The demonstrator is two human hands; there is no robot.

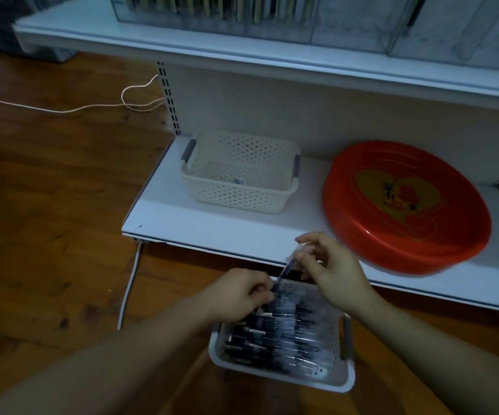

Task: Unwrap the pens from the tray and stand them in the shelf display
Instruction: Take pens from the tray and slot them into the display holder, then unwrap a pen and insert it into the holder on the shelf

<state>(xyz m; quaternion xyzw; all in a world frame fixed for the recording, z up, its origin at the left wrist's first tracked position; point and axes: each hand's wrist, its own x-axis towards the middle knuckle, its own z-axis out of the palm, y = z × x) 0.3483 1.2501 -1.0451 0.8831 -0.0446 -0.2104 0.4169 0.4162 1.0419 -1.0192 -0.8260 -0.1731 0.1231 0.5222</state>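
- Left hand (243,290) is pinching the lower end of a slim dark pen in a clear plastic sleeve (284,269); right hand (329,268) is pinching its upper end.
- Pen's long axis is running up-right from the left grip to the right grip, sleeve looking blurred.
- Directly below both grips, the white perforated plastic tray (347,381) is holding many more wrapped pens.

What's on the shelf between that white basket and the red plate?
Nothing: in the head view, only bare white shelf shows between the basket and the red plate.
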